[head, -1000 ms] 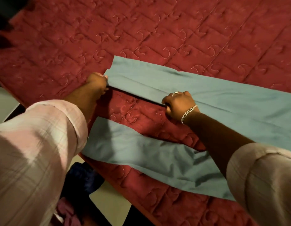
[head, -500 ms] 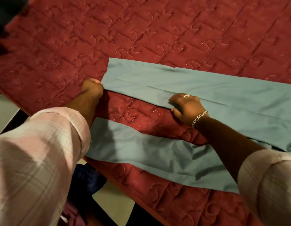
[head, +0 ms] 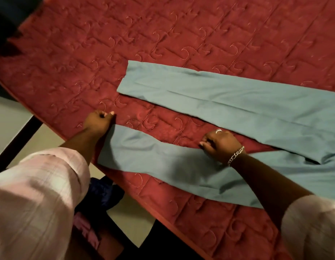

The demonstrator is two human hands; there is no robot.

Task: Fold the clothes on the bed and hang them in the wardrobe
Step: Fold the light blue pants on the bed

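A pair of teal trousers lies spread on the red quilted bedspread (head: 162,34), its two legs pointing left. The far leg (head: 219,98) lies flat and smooth. The near leg (head: 162,166) runs along the bed's front edge with a few wrinkles. My left hand (head: 99,121) has its fingers curled at the hem corner of the near leg and grips it. My right hand (head: 219,145), with a ring and a chain bracelet, pinches the upper edge of the same leg about halfway along. The waist end is out of view to the right.
The bed's edge runs diagonally from upper left to lower right. Below it are pale floor (head: 8,117), a dark bar (head: 16,136), a dark blue cloth (head: 104,192) and a pink item (head: 85,228). Red bedspread stretches behind the trousers.
Both hands left the lower edge of the far leg and came down to the near leg. The left now holds its hem corner, the right its upper edge.
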